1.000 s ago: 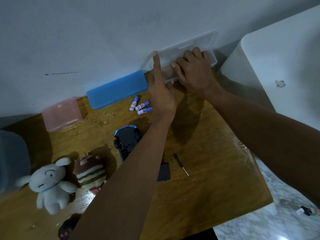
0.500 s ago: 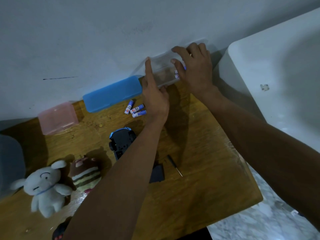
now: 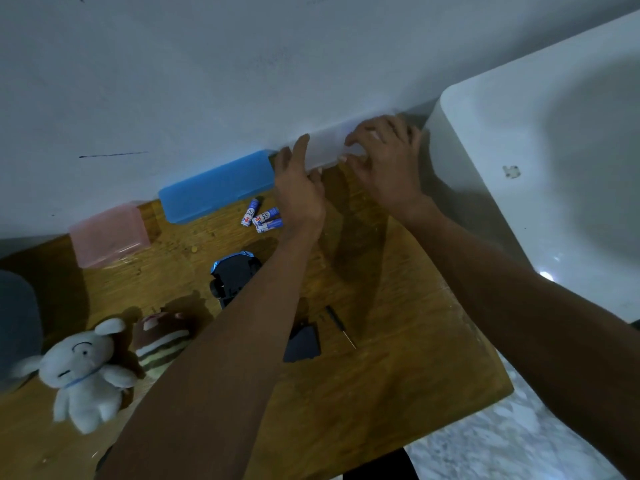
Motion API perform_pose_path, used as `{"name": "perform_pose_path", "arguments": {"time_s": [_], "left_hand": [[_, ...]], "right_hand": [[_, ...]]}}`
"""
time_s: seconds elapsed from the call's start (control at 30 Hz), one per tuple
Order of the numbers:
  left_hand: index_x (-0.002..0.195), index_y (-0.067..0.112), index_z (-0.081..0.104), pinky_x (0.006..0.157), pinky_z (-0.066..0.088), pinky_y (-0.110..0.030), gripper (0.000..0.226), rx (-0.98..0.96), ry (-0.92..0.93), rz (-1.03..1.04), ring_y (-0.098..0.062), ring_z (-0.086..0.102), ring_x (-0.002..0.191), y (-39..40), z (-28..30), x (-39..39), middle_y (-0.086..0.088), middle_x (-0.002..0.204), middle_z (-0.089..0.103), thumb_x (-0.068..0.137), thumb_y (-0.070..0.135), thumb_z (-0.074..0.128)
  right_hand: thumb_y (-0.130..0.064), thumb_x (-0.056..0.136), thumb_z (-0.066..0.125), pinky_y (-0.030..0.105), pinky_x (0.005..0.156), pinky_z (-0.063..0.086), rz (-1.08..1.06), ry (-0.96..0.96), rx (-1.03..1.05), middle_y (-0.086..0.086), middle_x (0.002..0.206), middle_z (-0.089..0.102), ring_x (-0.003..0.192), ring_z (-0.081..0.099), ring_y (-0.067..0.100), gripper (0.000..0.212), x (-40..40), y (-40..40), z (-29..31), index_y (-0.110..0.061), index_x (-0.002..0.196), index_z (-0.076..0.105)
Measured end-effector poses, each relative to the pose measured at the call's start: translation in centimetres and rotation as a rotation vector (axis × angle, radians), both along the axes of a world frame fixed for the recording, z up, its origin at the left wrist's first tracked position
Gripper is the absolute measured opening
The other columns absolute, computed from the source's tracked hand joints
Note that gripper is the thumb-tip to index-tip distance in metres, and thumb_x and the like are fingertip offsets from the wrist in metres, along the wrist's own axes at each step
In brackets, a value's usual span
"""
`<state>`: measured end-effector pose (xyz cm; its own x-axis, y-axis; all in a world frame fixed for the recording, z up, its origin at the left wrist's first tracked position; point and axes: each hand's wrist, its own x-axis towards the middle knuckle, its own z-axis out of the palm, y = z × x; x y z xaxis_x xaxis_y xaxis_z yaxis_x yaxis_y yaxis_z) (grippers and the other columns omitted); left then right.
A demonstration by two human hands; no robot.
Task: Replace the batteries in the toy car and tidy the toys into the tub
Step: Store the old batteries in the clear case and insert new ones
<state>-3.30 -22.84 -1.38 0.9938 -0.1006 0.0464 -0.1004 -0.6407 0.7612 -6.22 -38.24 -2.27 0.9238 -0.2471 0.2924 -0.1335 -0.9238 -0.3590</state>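
Note:
A translucent clear box sits at the table's back edge against the wall. My left hand grips its left end, thumb up along the side. My right hand curls over its right part, thumb on the front face. Three blue-and-white batteries lie loose just left of my left wrist. The blue toy car lies upside down mid-table, partly hidden by my left forearm. Its black battery cover and a small screwdriver lie nearby. A white plush and a brown striped plush sit at front left.
A blue box and a pink box stand along the wall to the left. A dark grey tub shows at the left edge. A white cabinet stands beside the wooden table on the right.
Both hands have shifted on the clear box: it lay open and flat, and now shows a frosted face under my fingers. My right hand has come over its top.

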Motion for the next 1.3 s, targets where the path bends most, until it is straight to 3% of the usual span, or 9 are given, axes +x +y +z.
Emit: {"name": "perform_pose_path", "arguments": {"time_s": [0.1, 0.2, 0.33, 0.53, 0.7, 0.93, 1.03, 1.13, 1.3], "left_hand": [[0.146, 0.013, 0.053, 0.092, 0.014, 0.012, 0.053, 0.003, 0.018, -0.014, -0.025, 0.049, 0.127, 0.2, -0.1, 0.0, -0.018, 0.141, 0.050, 0.095, -0.003, 0.058], [0.145, 0.014, 0.055, 0.102, 0.026, -0.002, 0.051, -0.007, 0.040, -0.028, -0.023, 0.050, 0.128, 0.3, -0.2, 0.1, -0.014, 0.141, 0.050, 0.096, 0.004, 0.063], [0.143, 0.014, 0.056, 0.113, 0.041, -0.024, 0.048, -0.014, 0.050, -0.043, -0.023, 0.053, 0.126, 0.3, -0.3, 0.1, -0.013, 0.139, 0.052, 0.096, 0.014, 0.068], [0.147, 0.018, 0.052, 0.110, 0.037, -0.024, 0.047, 0.084, 0.109, -0.001, -0.024, 0.049, 0.132, -0.1, 0.9, 0.6, -0.011, 0.144, 0.047, 0.101, 0.018, 0.062], [0.150, 0.018, 0.049, 0.118, 0.032, -0.033, 0.055, 0.134, 0.199, -0.126, -0.030, 0.042, 0.141, 1.0, 2.9, 0.4, -0.016, 0.153, 0.040, 0.098, 0.022, 0.066], [0.124, 0.012, 0.069, 0.101, 0.047, -0.031, 0.032, 0.099, 0.041, -0.111, -0.024, 0.060, 0.117, 8.5, 7.4, -1.4, -0.009, 0.128, 0.064, 0.094, 0.024, 0.069], [0.116, 0.010, 0.074, 0.095, 0.048, -0.034, 0.026, 0.093, 0.047, -0.092, -0.026, 0.063, 0.111, 12.5, 7.5, -3.3, -0.011, 0.119, 0.069, 0.094, 0.023, 0.069], [0.110, 0.013, 0.076, 0.088, 0.053, -0.040, 0.024, 0.080, 0.047, -0.064, -0.027, 0.065, 0.104, 16.0, 6.3, -5.3, -0.009, 0.109, 0.073, 0.090, 0.024, 0.070], [0.137, 0.026, 0.059, 0.109, 0.044, -0.046, 0.054, 0.035, 0.198, -0.064, -0.027, 0.043, 0.137, 18.8, 4.9, -9.0, -0.009, 0.143, 0.053, 0.087, 0.042, 0.072]], "right_hand": [[-0.059, 0.094, 0.052, 0.046, 0.111, 0.032, -0.203, 0.056, 0.164, 0.005, 0.148, 0.047, 0.137, 0.042, 0.027, 0.044, 0.4, -0.2, 0.3, -0.033, 0.128, 0.063], [-0.054, 0.094, 0.058, 0.034, 0.109, 0.041, -0.219, 0.115, 0.343, 0.008, 0.155, 0.040, 0.139, 0.041, 0.026, 0.046, 0.4, -0.6, 0.2, -0.030, 0.133, 0.062], [-0.049, 0.094, 0.062, 0.018, 0.098, 0.032, -0.204, 0.130, 0.370, 0.007, 0.155, 0.039, 0.139, 0.040, 0.023, 0.042, 0.4, -0.8, 0.5, -0.027, 0.130, 0.065], [-0.053, 0.095, 0.058, 0.041, 0.101, 0.046, -0.202, 0.201, 0.227, 0.009, 0.154, 0.040, 0.137, 0.041, 0.031, 0.043, 0.8, -0.6, 1.5, -0.028, 0.131, 0.063], [-0.049, 0.098, 0.055, 0.050, 0.108, 0.036, -0.228, 0.367, 0.060, 0.011, 0.154, 0.037, 0.141, 0.032, 0.035, 0.041, 1.5, 0.2, 4.1, -0.030, 0.134, 0.057], [-0.028, 0.098, 0.057, 0.044, 0.094, 0.049, 0.142, 0.159, 0.092, 0.009, 0.122, 0.063, 0.113, 0.056, 0.029, 0.026, 1.6, 5.7, 7.4, -0.020, 0.120, 0.066], [-0.018, 0.093, 0.056, 0.042, 0.078, 0.054, 0.331, 0.168, 0.125, 0.010, 0.105, 0.065, 0.099, 0.062, 0.030, 0.025, 0.9, 9.7, 7.8, -0.017, 0.115, 0.068], [-0.012, 0.087, 0.059, 0.044, 0.079, 0.054, 0.464, 0.302, 0.069, 0.011, 0.104, 0.067, 0.101, 0.062, 0.032, 0.029, 0.1, 13.0, 7.4, -0.015, 0.114, 0.069], [-0.018, 0.092, 0.061, 0.044, 0.082, 0.052, 0.552, 0.435, -0.088, 0.013, 0.117, 0.059, 0.103, 0.058, 0.034, 0.034, -1.5, 15.5, 5.8, -0.016, 0.126, 0.065]]}}
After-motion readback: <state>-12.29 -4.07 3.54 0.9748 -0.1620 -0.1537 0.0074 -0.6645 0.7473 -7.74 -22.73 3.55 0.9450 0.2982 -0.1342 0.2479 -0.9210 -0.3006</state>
